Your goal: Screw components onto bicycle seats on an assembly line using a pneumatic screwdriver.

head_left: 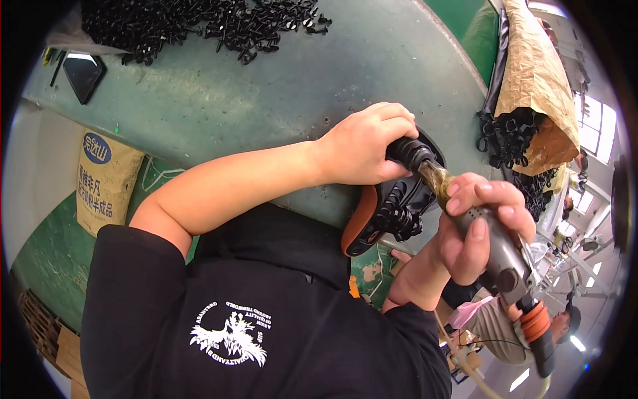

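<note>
My right hand [480, 223] is wrapped round the grey metal body of a hand-held power tool [502, 256] with an orange collar and a hose at its rear end. The tool's yellowish nose meets a black ribbed round piece [411, 153]. My left hand [365, 143] is closed over that piece, its fingers on top. Beneath both hands, at the table's near edge, lies a curved black and orange-brown part [360, 223], resembling an upturned bicycle saddle. Black coil-like pieces [401, 216] sit on it. The tool's tip contact is hidden.
The green-grey table [286, 86] carries a heap of small black fasteners [219, 26] at the far left and a dark phone-like slab [84, 76]. A brown paper sack [541, 73] spills black loops [508, 136] at right. A printed sack [106, 179] stands left; another person [505, 332] is at lower right.
</note>
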{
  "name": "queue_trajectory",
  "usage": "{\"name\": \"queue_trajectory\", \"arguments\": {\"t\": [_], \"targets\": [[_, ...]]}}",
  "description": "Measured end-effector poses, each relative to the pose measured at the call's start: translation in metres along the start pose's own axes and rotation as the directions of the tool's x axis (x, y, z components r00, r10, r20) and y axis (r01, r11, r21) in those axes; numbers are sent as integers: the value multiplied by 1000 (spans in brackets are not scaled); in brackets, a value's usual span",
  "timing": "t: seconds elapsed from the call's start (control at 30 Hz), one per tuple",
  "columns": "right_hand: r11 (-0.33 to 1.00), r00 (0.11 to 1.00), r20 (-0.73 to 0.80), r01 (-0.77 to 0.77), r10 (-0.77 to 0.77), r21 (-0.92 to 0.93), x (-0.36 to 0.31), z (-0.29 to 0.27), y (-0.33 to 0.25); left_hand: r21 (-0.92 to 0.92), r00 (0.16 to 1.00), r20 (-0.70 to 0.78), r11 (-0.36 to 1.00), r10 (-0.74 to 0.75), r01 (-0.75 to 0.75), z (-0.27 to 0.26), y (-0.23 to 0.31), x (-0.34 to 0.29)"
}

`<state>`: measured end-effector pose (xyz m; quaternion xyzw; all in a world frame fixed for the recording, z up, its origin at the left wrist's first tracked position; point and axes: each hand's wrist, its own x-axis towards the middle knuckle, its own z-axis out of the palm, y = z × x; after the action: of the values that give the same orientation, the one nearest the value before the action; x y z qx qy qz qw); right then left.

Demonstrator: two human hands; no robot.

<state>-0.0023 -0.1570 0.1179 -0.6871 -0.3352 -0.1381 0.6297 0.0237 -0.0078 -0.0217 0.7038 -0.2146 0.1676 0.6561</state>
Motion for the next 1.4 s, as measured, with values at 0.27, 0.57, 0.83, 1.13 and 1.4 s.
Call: {"name": "queue_trajectory", "arguments": {"t": [0.27,0.57,0.83,1.13,1.4], "targets": [[1000,998,57,6,-6,-8,0,0,7,-11,1000,13,1000,19,-19,2,-6,0],[992,994,15,-110,110,60,19,4,25,-73,999,50,997,-12,15,-2,-7,2],[986,999,-32,-20,26,165,-4,10,-29,269,998,22,962,-63,54,-23,43,-31],[971,996,-70,71,-57,226,-21,-48,-57,881,998,53,471,-17,-38,-116,-35,57],[975,964,-261,104,-51,194,-50,-78,-72,634,993,83,773,-84,12,-100,-25,72]]}}
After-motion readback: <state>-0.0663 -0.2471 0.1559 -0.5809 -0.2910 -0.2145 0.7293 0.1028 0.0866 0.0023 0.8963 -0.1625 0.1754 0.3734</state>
